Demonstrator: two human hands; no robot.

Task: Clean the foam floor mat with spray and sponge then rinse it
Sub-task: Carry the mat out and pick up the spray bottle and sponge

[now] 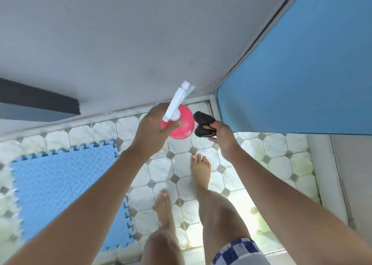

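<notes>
At the bottom of the view, blue-and-white checked shorts (237, 250) and bare feet (200, 170) stand on the pale tiled floor (181, 168). Just left of the feet, the blue foam mat (60, 184) lies flat on the tiles, and neither hand touches it. Higher up, the left hand (151, 128) wraps its fingers and thumb around a pink spray bottle (183, 123) with a white trigger head. The right hand (223, 138) pinches a dark sponge (203, 123).

The step looks like getting ready to spray. It would go best by turning towards the mat, aiming the nozzle down at it and wetting it evenly before scrubbing.

Beyond, a grey wall (141, 43) meets a blue panel (302, 83). No label or writing can be read on the bottle or the sponge.
</notes>
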